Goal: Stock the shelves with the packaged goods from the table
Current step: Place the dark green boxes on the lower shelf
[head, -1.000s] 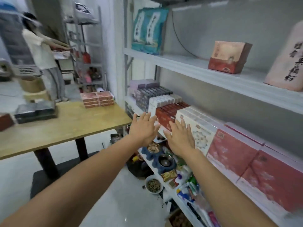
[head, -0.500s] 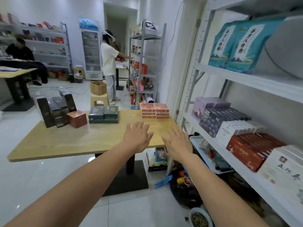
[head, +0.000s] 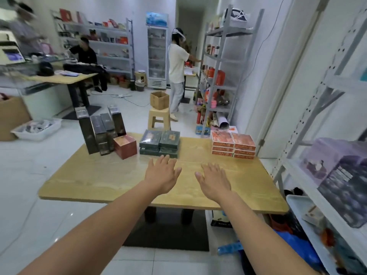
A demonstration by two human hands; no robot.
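Observation:
A wooden table (head: 103,181) stands in front of me. On its far side stand several tall dark boxes (head: 99,132), a red cube box (head: 125,146), a stack of dark green flat boxes (head: 159,142) and a stack of orange-red flat boxes (head: 232,144). My left hand (head: 161,175) and my right hand (head: 214,182) hover over the table's middle with fingers spread, holding nothing. The left fingertips are just short of the green boxes. The white shelf unit (head: 309,175) at the right edge holds purple and dark boxes (head: 337,175).
A person in a white shirt (head: 177,64) stands at a grey rack (head: 220,76) behind the table. A stool (head: 158,118) with a cardboard box sits beyond the table. A seated person (head: 87,56) works at a far desk. Clutter lies under the shelf at right.
The view has swung left from the shelf to the table. Both hands left the white box on the shelf and now reach out empty over the tabletop.

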